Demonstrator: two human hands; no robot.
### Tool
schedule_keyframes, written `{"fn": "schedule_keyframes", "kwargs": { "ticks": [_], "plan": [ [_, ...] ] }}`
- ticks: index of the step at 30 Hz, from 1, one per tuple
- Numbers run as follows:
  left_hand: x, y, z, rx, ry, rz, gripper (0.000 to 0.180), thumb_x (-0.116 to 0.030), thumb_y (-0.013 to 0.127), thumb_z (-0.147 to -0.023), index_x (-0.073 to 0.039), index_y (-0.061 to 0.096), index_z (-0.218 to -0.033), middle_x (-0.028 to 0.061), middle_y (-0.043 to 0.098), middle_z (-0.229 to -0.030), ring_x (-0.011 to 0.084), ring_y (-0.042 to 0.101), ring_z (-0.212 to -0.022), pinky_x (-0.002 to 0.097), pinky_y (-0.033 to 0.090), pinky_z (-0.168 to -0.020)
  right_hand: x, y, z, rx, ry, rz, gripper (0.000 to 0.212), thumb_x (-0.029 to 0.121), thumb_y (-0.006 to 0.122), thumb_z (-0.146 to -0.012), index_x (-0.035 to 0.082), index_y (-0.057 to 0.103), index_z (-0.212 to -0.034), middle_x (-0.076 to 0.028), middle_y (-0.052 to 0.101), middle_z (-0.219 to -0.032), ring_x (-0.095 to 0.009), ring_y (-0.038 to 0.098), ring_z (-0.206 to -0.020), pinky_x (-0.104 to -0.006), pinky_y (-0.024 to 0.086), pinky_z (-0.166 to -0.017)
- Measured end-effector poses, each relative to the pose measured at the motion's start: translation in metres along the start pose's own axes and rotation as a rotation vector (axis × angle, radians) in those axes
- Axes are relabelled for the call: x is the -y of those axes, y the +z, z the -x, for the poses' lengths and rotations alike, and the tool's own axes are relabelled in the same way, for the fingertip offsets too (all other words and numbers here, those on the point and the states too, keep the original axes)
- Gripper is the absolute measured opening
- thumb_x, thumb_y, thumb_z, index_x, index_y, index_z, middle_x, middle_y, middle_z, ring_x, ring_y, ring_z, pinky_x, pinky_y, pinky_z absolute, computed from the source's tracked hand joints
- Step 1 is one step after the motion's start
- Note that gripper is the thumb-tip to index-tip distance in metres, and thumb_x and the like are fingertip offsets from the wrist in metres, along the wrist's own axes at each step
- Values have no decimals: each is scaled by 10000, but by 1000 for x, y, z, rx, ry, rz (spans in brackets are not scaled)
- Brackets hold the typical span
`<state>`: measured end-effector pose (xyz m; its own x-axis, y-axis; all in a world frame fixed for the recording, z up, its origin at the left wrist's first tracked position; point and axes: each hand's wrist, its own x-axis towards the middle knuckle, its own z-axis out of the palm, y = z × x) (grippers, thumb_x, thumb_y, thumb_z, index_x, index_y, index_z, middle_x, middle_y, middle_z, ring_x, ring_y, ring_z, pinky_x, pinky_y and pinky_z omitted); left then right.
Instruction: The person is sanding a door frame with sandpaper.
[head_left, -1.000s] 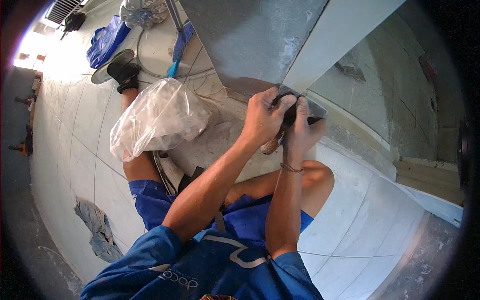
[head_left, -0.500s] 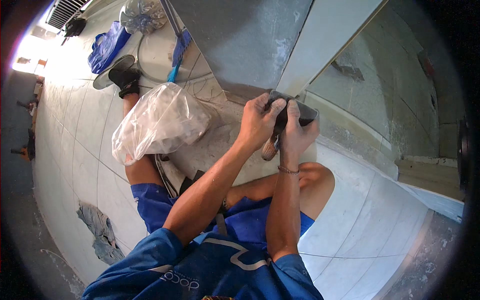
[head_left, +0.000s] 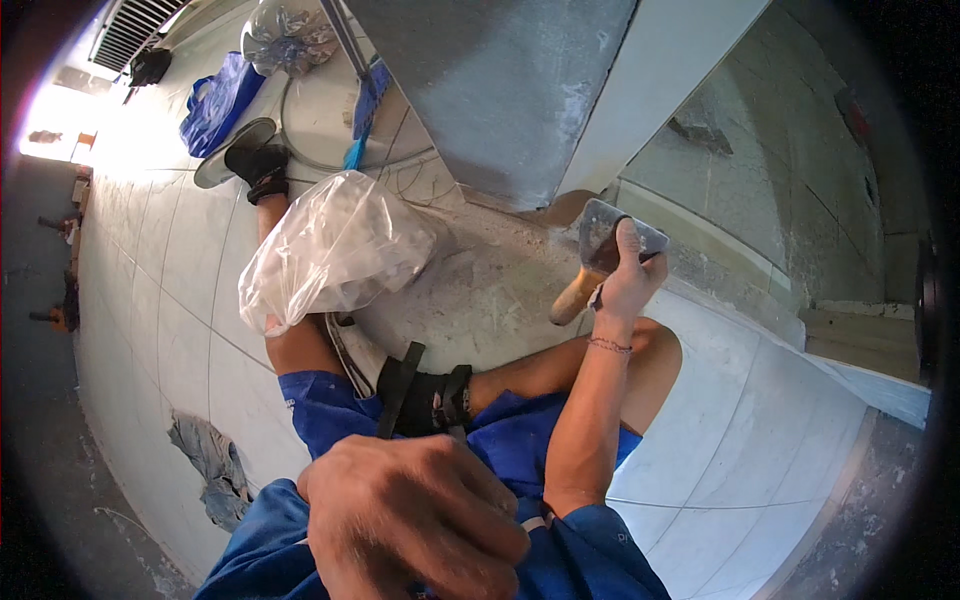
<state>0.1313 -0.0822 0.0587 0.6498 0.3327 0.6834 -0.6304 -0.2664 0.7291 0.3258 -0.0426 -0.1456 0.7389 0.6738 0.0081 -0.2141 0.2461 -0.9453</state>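
Observation:
My right hand (head_left: pixel 630 275) grips a small dark rectangular tub (head_left: pixel 600 222), with the thumb over its rim and fingers along its side. A brown wooden handle (head_left: pixel 574 298) sticks out below the tub toward the lower left; whether it joins the tub or belongs to a separate tool, I cannot tell. Close to the camera, in front of my chest, my left hand (head_left: pixel 415 515) is raised with its fingers curled in. Its back faces up and hides whatever the fingers may hold.
A grey panel (head_left: pixel 500 90) with a pale edge stands just beyond the tub. Between my legs rests a clear plastic bag (head_left: pixel 335 250) on the dusty floor. Farther left are a blue bag (head_left: pixel 220 100), a blue broom (head_left: pixel 365 105) and a grey rag (head_left: pixel 210 465).
My left hand has let go of the tub and come back toward my chest, close to the camera. My right hand keeps the tub, now slightly lower and farther right, with more of the handle showing.

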Motion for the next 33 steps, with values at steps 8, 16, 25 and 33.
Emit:
{"fn": "schedule_keyframes", "kwargs": {
  "ticks": [8,16,25,33],
  "plan": [
    [-12,8,-17,-48,-72,254,265,-295,586,-877,-210,610,-1126,-2,438,-513,44,354,-356,166,243,-321,-5,-1,5,-35,54,34,272,214,733,-768,-13,617,-864,-66,639,-845,-137,577,-764,-285,476,-704],
    [-4,7,-17,-33,-63,324,252,-265,570,-887,-180,591,-1124,13,462,-526,59,389,-356,177,247,-314,-18,3,11,41,86,236,347,281,734,-761,-30,630,-877,-67,645,-850,-143,573,-765,-268,450,-723],
    [3,17,-11,-73,-21,413,204,-190,524,-914,-171,600,-1102,7,469,-535,70,351,-345,199,244,-316,-45,4,20,80,150,466,372,307,718,-755,-29,644,-895,-93,655,-863,-196,583,-784,-317,447,-752],
    [35,12,63,-490,-525,43,188,-189,566,-841,-3,591,-833,123,605,-786,237,584,-642,351,476,-599,-45,0,31,246,509,234,388,230,668,-793,-31,549,-1054,-123,608,-1037,-208,589,-886,-339,465,-788]
  ]
}}
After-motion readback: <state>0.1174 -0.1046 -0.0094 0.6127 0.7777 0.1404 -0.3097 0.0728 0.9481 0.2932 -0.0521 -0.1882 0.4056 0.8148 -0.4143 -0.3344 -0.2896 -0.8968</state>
